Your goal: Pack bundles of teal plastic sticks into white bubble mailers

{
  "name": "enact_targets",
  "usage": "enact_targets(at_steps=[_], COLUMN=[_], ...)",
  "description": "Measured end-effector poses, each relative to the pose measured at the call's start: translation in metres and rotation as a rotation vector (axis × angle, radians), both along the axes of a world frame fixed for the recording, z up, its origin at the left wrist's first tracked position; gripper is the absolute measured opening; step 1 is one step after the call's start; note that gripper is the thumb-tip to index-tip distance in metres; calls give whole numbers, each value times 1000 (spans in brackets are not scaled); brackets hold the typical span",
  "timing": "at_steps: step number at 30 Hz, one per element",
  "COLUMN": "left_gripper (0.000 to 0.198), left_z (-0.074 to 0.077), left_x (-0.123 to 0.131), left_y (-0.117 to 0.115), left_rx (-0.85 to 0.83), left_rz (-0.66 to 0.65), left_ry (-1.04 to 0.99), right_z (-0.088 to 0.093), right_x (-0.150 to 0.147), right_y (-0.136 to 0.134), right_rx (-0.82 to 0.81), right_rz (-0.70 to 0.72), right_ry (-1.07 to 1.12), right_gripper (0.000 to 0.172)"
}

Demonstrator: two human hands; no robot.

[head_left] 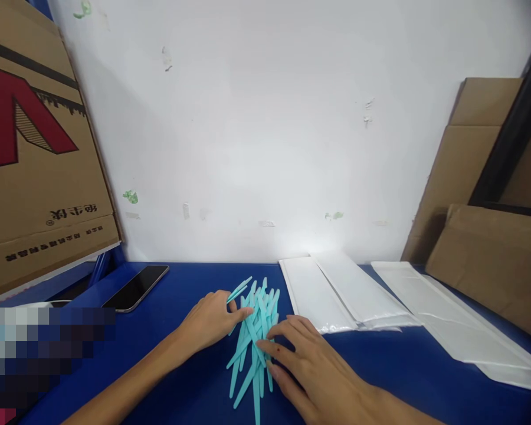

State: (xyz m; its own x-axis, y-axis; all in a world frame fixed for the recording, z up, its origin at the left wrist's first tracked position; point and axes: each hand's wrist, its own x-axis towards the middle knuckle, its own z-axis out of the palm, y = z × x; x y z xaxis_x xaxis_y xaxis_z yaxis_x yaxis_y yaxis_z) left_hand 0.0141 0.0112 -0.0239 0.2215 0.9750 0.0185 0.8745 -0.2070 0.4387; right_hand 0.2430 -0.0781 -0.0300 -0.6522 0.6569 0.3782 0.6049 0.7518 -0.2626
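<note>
On the blue counter (194, 392), turquoise sticks (253, 333) lie crossed in a loose pile. My left hand (212, 321) pinches a few; my right hand (310, 354), fingers loosely spread, touches the pile. Overlapping sticks could drag neighbours and scatter.

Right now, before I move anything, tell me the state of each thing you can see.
Left hand: grip closed on a few teal sticks
Right hand: fingers spread and bent, at the pile
Stick pile: loose, crisscrossed
Phone: lying flat, screen dark
Two white packets: flat, overlapping
Third white packet: flat, separate
Printed carton: upright, lettering upside down
White wall: marked with scraps and green patches
</note>
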Motion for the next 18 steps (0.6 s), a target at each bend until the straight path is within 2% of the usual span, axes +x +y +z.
enact_targets(at_steps=[6, 10, 14, 18], left_gripper=[49, 45, 33, 29], left_z=[-1, -4, -6, -7], left_x=[-1, -4, -7, -12], left_y=[3, 8, 14, 19], left_rx=[-31, -65, -100, -161], left_rz=[-9, -42, -72, -103], left_ry=[-26, -117, -184, -289], right_z=[8, 13, 13, 12], right_x=[2, 4, 5, 4], right_y=[0, -1, -1, 1], right_rx=[-44, -102, -189, -200], right_rz=[99, 151, 160, 153], right_ry=[-64, -107, -127, -117], right_gripper=[40, 44, 48, 45])
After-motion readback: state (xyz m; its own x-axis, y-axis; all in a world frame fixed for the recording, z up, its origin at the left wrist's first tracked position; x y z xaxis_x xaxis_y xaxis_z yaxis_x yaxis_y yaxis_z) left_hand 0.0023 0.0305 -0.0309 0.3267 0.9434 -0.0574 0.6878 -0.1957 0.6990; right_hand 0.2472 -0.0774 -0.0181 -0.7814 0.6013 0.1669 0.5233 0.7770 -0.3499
